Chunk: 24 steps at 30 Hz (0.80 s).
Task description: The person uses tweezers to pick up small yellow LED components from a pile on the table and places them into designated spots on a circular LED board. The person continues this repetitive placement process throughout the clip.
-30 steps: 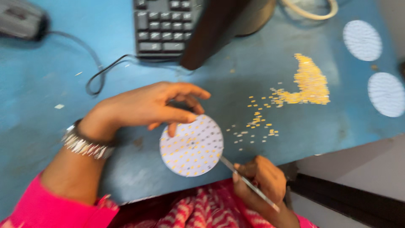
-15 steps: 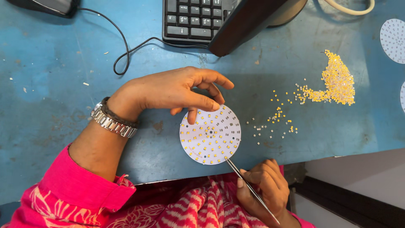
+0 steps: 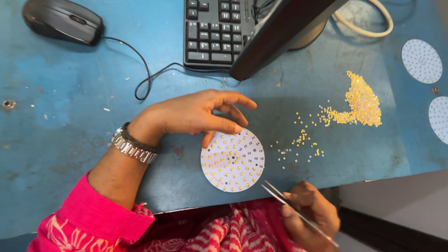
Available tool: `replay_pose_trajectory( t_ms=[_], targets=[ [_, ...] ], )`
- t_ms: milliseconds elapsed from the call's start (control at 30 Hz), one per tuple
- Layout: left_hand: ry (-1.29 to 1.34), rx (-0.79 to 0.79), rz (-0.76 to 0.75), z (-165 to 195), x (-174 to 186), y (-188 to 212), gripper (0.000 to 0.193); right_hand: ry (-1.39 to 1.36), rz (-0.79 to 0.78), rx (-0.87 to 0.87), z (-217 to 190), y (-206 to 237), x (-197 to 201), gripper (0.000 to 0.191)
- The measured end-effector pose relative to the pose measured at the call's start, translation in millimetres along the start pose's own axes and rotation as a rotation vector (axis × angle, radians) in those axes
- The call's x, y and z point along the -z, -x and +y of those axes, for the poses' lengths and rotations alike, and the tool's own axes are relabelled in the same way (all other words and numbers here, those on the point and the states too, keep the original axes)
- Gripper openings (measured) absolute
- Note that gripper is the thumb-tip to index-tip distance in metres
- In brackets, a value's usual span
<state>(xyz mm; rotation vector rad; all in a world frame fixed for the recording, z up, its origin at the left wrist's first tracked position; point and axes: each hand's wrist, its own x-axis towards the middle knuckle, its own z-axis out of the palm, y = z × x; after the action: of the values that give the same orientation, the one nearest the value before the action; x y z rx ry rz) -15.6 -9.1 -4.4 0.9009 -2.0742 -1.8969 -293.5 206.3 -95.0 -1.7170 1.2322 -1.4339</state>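
- White round board under the left hand's fingertips, dotted with yellow squares and small black dots.
- Silver tweezers in the right hand.
- Yellow heap of chips beyond the right hand.
- Worn blue table.
- Pink sleeve, silver watch on the left wrist.
- Black keyboard and mouse beyond the left hand.

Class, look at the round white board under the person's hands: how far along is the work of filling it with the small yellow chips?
Done: many yellow chips sit on the round board. In hand: the left hand steadies the board's top edge; the right hand holds tweezers near its lower edge. Left: empty spots remain, a loose chip pile waits, two more boards lie aside.
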Motion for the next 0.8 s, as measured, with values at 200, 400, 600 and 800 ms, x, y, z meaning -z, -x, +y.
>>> replay_pose_trajectory(
  t_ms=[200, 400, 600, 800],
  targets=[
    [-0.101, 0.150, 0.115, 7.1, 22.3, 18.6, 0.067, -0.837, 0.114, -0.339, 1.0, -7.8, 22.8, 0.013],
    [-0.042, 0.207, 0.082, 8.9, 24.1, 21.3, 0.066, -1.043, 0.072, -0.500, 0.1, -30.9, 21.4, 0.013],
    [-0.012, 0.123, 0.118, 0.3, 25.8, 15.6, 0.066, -1.137, -0.020, -0.544, -4.8, -34.2, -4.3, 0.012],
    [-0.018, 0.043, 0.110, -6.5, 28.5, 10.5, 0.066, -0.904, 0.032, -0.509, -2.5, -27.5, 6.1, 0.020]
  ],
)
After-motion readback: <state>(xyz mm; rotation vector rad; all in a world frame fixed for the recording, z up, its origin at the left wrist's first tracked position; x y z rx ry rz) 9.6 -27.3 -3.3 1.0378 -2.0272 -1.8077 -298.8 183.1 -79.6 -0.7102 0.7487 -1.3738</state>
